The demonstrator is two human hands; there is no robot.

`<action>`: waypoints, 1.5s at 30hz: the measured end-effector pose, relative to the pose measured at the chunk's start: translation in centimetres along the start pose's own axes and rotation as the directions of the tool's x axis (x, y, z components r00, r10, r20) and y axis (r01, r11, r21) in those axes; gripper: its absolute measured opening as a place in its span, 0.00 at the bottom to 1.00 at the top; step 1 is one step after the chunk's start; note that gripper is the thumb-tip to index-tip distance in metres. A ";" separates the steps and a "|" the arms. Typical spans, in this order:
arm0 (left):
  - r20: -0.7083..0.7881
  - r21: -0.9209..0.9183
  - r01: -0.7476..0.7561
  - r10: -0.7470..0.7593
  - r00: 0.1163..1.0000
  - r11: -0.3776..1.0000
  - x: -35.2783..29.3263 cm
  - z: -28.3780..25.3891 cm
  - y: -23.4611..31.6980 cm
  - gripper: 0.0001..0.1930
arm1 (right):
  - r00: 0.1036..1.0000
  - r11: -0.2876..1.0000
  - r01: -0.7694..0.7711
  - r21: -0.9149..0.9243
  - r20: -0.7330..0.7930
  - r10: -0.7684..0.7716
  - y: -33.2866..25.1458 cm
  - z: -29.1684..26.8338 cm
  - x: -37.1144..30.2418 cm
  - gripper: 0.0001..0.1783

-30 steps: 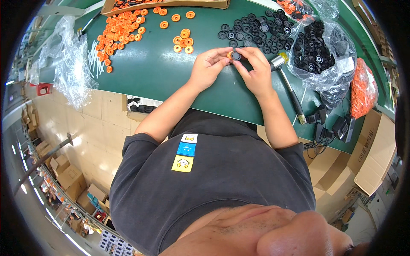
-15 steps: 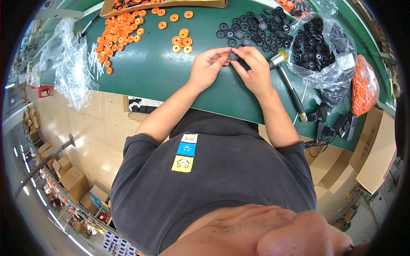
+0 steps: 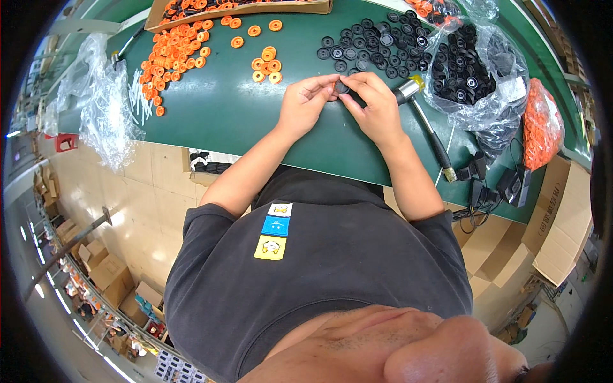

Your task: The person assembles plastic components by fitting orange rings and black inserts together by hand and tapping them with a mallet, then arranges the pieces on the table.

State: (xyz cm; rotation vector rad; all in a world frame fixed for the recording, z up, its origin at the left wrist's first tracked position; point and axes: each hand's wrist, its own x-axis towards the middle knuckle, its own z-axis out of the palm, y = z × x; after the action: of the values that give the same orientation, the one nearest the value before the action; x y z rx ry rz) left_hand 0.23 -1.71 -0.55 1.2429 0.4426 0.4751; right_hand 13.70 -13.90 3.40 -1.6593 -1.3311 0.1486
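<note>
My left hand (image 3: pixel 305 102) and my right hand (image 3: pixel 375 105) meet over the green table (image 3: pixel 217 115), both pinching one small black round part (image 3: pixel 343 87) between their fingertips. Loose black round parts (image 3: pixel 361 46) lie just beyond my hands. A small cluster of orange rings (image 3: pixel 267 66) sits to the left of my left hand, and a bigger spread of orange rings (image 3: pixel 182 52) lies farther left. What is under my fingers is hidden.
A mallet (image 3: pixel 421 118) with a black handle lies right of my right hand. A clear bag of black parts (image 3: pixel 472 73) and an orange bag (image 3: pixel 541 124) stand at the right. A cardboard tray (image 3: pixel 242 7) is at the back; crumpled plastic (image 3: pixel 102 108) hangs at the left edge.
Both hands stay together at the same spot; the fingers have shifted slightly around the black part.
</note>
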 end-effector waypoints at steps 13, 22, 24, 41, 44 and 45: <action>-0.024 -0.009 0.013 -0.013 1.000 1.000 0.1 0.3 0.2 0.15 | 0.998 0.997 -0.055 0.047 -0.007 0.055 0.5 0.4 -0.3 0.18; -0.013 0.006 0.023 -0.023 1.000 1.000 0.1 0.2 0.3 0.14 | 1.000 1.000 0.003 0.024 -0.029 -0.003 0.1 0.2 -0.2 0.18; 0.000 -0.005 0.017 -0.017 1.000 1.000 0.1 0.1 0.1 0.14 | 1.000 1.000 0.002 0.018 -0.030 -0.002 0.0 0.2 -0.1 0.17; 0.016 -0.021 0.057 -0.057 0.998 0.998 0.3 -0.4 0.5 0.13 | 0.996 0.994 -0.084 0.070 -0.028 0.086 -0.2 0.5 -0.3 0.19; 0.034 -0.049 0.071 -0.069 0.997 0.996 0.3 -0.5 0.9 0.13 | 0.997 0.995 -0.071 0.075 -0.028 0.073 -0.3 0.5 -0.3 0.18; 0.037 -0.068 0.073 -0.071 0.997 0.995 0.3 -0.5 1.1 0.13 | 0.998 0.996 -0.059 0.068 -0.028 0.061 -0.4 0.5 -0.3 0.17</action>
State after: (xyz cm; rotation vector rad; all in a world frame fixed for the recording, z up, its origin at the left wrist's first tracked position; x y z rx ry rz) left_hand 0.08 -0.89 0.32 1.1627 0.4367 0.4036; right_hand 13.02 -13.84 3.24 -1.6393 -1.2409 0.2010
